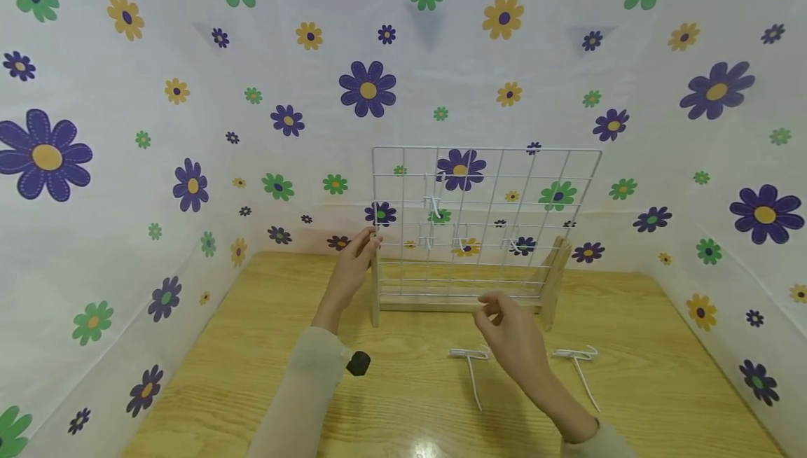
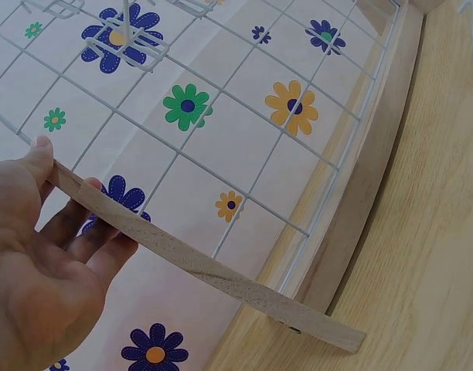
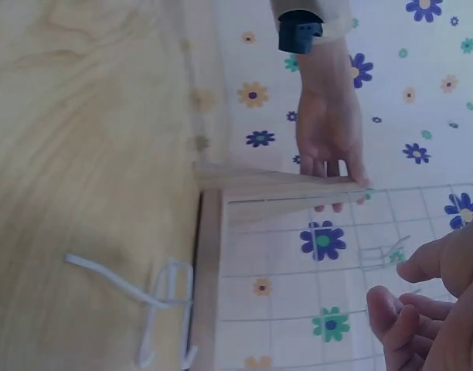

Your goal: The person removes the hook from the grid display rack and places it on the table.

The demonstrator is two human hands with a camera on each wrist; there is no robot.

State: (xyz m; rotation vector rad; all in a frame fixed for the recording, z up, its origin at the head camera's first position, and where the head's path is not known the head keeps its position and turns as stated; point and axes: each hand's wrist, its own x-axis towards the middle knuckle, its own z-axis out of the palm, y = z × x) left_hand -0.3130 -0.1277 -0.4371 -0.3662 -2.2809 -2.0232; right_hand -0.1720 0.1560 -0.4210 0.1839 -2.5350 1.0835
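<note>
Pale wood at the far left: the left hand (image 1: 352, 269) pinches the left upright (image 1: 375, 290) near its top, thumb and fingers at the wood. I read it as a steadying hold; light, even pressure should keep the post from skewing. Next, the white wire grid (image 1: 485, 149), above a wooden bottom rail (image 1: 435, 304), with one upper hook (image 1: 435, 204) hung on it and a row of three lower hooks (image 1: 459, 242) beneath. Probable work: hanging hooks. Another would best sit level with that row, its bends fully seated before release. In front, on the table (image 1: 403, 381), a left loose hook (image 1: 469, 355), stem pointing to the near side. Just right of it hovers the right hand (image 1: 513, 335), fingers loosely curled, nothing seen in its grasp. Picking up by the stem would leave the clip end free to meet the wires. Farther right, a right loose hook (image 1: 575, 354) lies alike, near the forearm; a low reach could nudge it. Behind, the right upright (image 1: 555, 283), unheld: press gently on that side.
</note>
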